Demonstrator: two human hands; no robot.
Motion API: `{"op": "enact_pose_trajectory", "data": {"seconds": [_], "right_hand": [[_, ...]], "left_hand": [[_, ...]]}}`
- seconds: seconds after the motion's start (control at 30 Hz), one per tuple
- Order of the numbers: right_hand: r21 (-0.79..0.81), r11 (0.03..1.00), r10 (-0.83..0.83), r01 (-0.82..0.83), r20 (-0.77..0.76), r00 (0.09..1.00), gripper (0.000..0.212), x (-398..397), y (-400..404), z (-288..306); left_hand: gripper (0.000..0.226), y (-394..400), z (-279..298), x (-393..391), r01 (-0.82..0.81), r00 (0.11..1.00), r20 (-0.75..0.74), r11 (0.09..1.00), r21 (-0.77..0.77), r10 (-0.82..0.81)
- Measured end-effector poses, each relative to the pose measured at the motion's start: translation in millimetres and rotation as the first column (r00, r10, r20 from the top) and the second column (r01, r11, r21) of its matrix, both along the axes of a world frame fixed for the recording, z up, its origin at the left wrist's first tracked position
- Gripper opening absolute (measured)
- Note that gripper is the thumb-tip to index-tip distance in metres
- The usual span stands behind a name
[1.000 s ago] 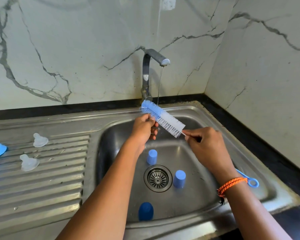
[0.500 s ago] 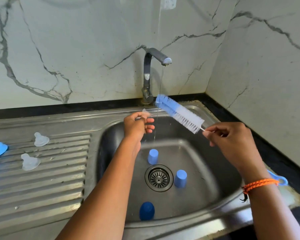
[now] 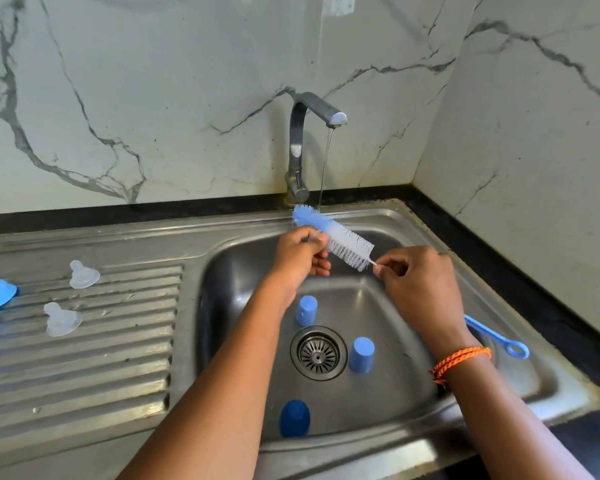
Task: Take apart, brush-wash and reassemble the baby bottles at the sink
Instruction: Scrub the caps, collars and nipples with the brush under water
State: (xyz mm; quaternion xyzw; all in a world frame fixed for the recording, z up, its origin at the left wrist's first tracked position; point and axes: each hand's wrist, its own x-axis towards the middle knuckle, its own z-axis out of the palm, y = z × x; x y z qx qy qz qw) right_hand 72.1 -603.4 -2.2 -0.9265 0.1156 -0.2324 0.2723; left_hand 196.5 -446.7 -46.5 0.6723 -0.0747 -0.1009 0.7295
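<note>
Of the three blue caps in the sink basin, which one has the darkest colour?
The dark blue cap nearest the front rim; the two caps beside the drain are pale blue.

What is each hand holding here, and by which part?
Right hand pinches the bottle brush by its wire stem, just below the bristles. Left hand grips something small against the bristles; what cannot be told.

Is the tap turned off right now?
No, a thin stream of water runs from the spout of the grey metal tap down toward the blue-and-white bristle brush.
</note>
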Motion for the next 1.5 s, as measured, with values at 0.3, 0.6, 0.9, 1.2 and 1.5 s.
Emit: {"op": "enact_pose_trajectory", "data": {"seconds": [0.3, 0.6, 0.9, 1.2, 1.5], "right_hand": [[0.219, 0.975, 0.042, -0.037, -0.020, 0.999, 0.030, 1.2, -18.3, 4.0], [0.353, 0.929, 0.137, -0.111, -0.048, 0.989, 0.016, -6.3, -32.8, 8.3], [0.225, 0.954, 0.238, -0.199, -0.161, 0.958, 0.035, -12.9, -35.7, 6.6], [0.102, 0.991, 0.090, -0.087, -0.024, 0.996, 0.034, 0.7, -1.2, -5.0], [0.156, 0.987, 0.012, -0.024, 0.080, 0.997, 0.037, 5.4, -13.5, -0.1]], "left_hand": [[0.017, 7.1, -1.3, 1.7, -0.167, 0.985, -0.052, 0.983, -0.070, 0.164], [0.025, 21.5, -0.9, 9.8, -0.213, 0.974, -0.104, 0.968, -0.136, 0.200], [0.014, 18.5, -1.6, 9.8, -0.214, 0.975, -0.087, 0.971, -0.105, 0.205], [0.008, 7.3, -0.1, 6.5, -0.151, 0.986, -0.080, 0.985, -0.082, 0.144], [0.010, -7.5, 3.7, -10.5, 0.099, 0.990, -0.099, 0.995, -0.025, -0.101]]}}
